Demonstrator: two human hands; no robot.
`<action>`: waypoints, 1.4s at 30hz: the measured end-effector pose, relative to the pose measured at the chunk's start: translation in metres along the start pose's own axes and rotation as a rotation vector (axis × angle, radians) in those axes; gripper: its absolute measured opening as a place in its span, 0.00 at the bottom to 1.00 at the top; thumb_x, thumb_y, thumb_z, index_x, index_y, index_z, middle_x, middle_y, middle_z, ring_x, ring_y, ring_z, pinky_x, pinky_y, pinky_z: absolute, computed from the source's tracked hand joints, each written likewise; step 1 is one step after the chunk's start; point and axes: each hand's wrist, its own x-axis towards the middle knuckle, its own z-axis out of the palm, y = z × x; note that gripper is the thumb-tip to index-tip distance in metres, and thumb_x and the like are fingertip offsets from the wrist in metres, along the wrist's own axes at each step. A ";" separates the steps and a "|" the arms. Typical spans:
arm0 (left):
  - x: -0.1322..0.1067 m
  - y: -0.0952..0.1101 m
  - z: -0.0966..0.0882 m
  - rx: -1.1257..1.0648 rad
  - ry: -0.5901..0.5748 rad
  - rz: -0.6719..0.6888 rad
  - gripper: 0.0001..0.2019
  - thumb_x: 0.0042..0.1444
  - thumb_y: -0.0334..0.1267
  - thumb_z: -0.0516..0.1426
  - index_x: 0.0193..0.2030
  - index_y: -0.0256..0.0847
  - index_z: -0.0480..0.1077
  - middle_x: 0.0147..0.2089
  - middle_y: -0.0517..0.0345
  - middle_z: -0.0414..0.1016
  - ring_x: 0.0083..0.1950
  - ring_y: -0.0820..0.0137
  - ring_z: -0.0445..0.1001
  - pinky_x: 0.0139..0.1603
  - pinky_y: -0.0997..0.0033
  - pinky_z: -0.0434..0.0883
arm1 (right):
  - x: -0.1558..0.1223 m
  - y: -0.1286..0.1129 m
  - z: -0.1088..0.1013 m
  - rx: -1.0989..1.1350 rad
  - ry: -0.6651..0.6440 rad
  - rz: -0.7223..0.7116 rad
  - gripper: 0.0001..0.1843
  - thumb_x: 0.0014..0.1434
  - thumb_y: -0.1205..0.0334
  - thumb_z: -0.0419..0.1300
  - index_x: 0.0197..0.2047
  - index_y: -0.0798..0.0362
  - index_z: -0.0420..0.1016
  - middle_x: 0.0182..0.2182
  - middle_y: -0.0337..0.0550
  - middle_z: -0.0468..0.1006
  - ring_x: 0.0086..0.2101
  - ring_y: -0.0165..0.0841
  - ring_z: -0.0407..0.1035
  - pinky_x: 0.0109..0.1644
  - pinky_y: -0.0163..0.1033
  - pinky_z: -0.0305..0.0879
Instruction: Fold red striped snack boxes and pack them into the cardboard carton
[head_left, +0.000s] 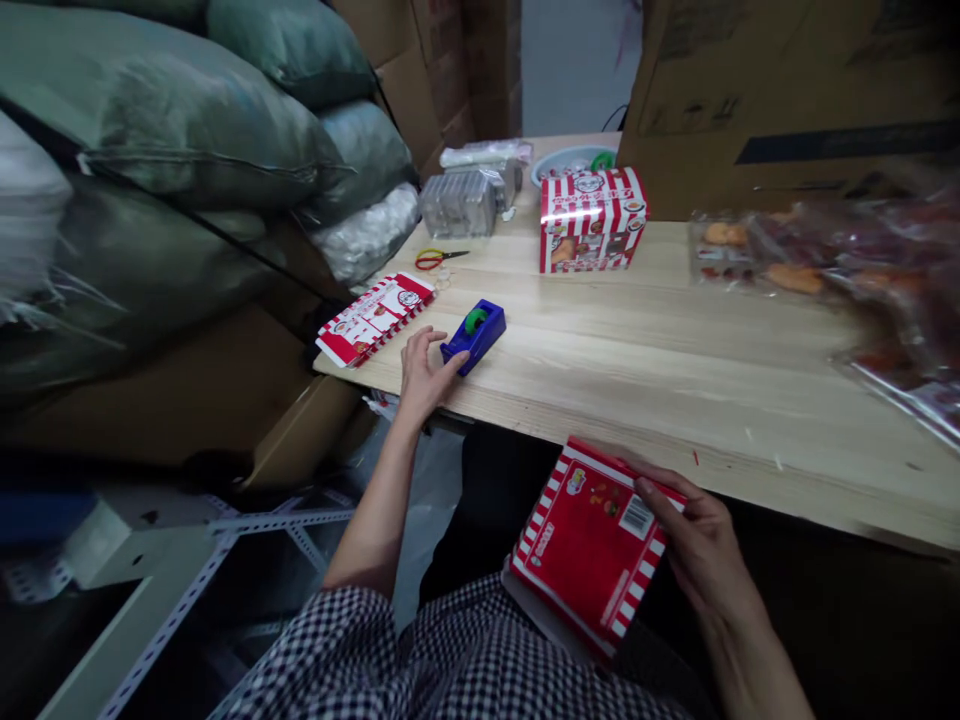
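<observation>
My left hand (421,372) reaches onto the wooden table (675,360) and touches the near end of a blue tape dispenser (474,335) with a green roll; its fingers are curled loosely against it. My right hand (694,545) grips a red and white striped carton (592,545) held tilted over my lap, below the table's front edge. A stack of flat striped cartons (375,318) lies at the table's left corner. An assembled striped box (592,220) stands further back.
Scissors (439,258) with red and yellow handles lie behind the flat cartons. Clear plastic trays (461,200) sit at the back left. Bags of toy food (847,270) cover the right side. A large cardboard box (787,90) stands behind. Stuffed green sacks (187,130) pile up on the left.
</observation>
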 end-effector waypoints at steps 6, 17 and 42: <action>0.045 -0.023 -0.001 -0.030 -0.226 -0.264 0.17 0.42 0.47 0.70 0.31 0.40 0.72 0.30 0.59 0.73 0.37 0.65 0.73 0.41 0.66 0.70 | -0.013 0.003 0.000 0.048 0.021 0.005 0.18 0.48 0.56 0.76 0.43 0.47 0.85 0.43 0.48 0.85 0.38 0.45 0.82 0.40 0.45 0.80; 0.042 -0.025 -0.012 -0.492 -0.251 -0.404 0.22 0.39 0.50 0.70 0.35 0.34 0.77 0.39 0.48 0.79 0.38 0.66 0.77 0.36 0.64 0.76 | -0.018 0.002 0.002 0.023 0.073 -0.105 0.18 0.49 0.55 0.75 0.45 0.47 0.84 0.47 0.49 0.84 0.43 0.47 0.81 0.45 0.48 0.80; -0.141 0.150 0.034 -0.920 -0.498 -0.276 0.30 0.54 0.39 0.67 0.65 0.44 0.68 0.31 0.61 0.79 0.27 0.76 0.73 0.30 0.76 0.73 | -0.034 -0.014 0.036 -0.565 0.037 -1.080 0.15 0.61 0.76 0.62 0.46 0.48 0.78 0.52 0.44 0.81 0.54 0.40 0.75 0.71 0.64 0.53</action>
